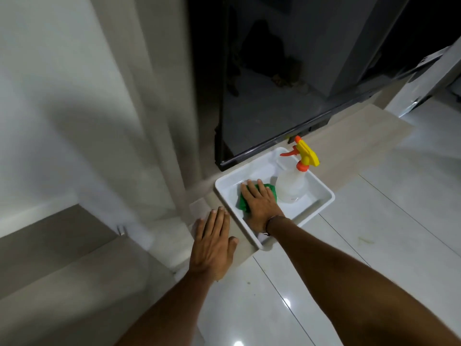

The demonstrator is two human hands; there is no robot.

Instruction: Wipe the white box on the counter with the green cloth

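Inside the white box (pixel 321 197), right hand (pixel 260 204) presses green cloth (pixel 243 204).

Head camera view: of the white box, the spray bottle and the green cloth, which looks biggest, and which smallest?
1. white box
2. spray bottle
3. green cloth, though the right hand lies flat on it and hides most of it, so its real size is unsure.

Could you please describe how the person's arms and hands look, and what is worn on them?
Both forearms are bare, with no sleeves in view, and no gloves cover the hands. The right hand has a thin dark band around its wrist, like a bracelet or cord. The left hand wears nothing that I can see: no ring, watch or band. The fingers of both hands are bare, with short nails.
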